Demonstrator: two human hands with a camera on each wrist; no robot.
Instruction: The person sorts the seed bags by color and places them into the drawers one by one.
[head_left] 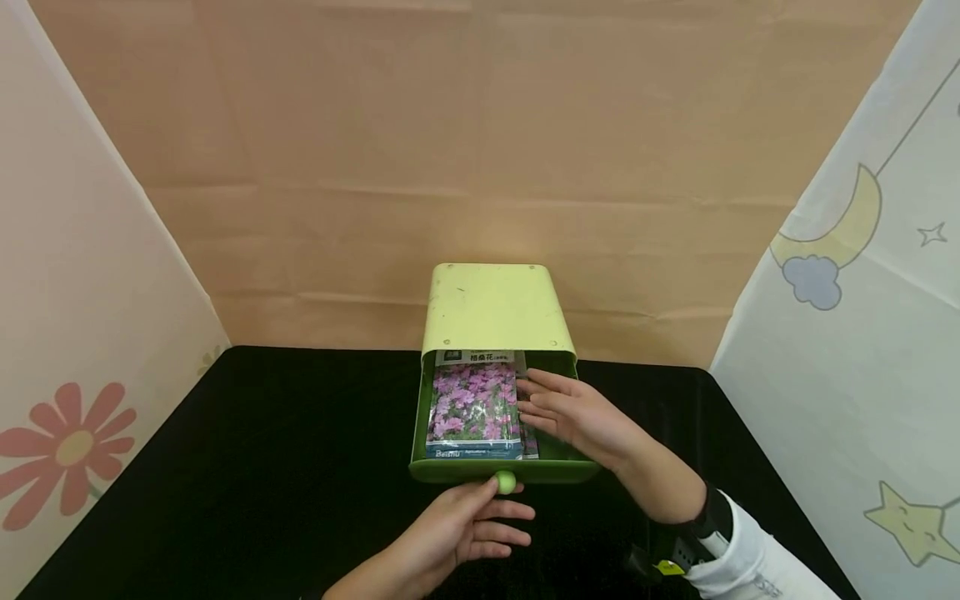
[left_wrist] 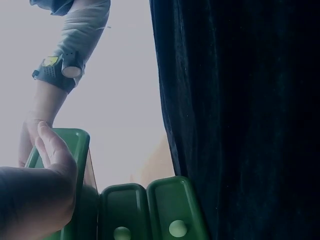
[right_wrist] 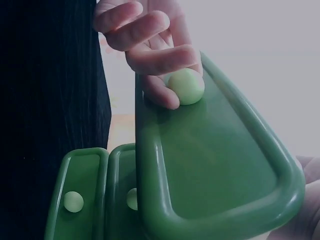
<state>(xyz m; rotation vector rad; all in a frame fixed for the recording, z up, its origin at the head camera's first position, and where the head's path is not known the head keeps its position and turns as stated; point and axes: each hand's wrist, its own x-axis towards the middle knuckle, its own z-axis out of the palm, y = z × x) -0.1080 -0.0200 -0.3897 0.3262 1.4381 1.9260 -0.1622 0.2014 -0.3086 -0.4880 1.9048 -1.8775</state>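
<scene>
A green drawer [head_left: 540, 472] stands pulled out of a pale yellow-green cabinet [head_left: 495, 308]. Its round light-green knob [right_wrist: 186, 86] is pinched between the thumb and index finger of my left hand [head_left: 450, 529], the other fingers spread loosely below. Inside the drawer lies a flower seed packet [head_left: 476, 404] with pink blossoms on it, partly over another packet [head_left: 530, 442] at its right edge. My right hand [head_left: 581, 421] is over the drawer's right side, its extended fingers at the packets' right edge.
Two more green drawer fronts with round knobs, a middle one [left_wrist: 122, 210] and an outer one [left_wrist: 170, 205], show below in the wrist views. Black cloth [head_left: 262, 467] covers the table. A brown paper backdrop [head_left: 480, 167] stands behind, with printed white panels either side.
</scene>
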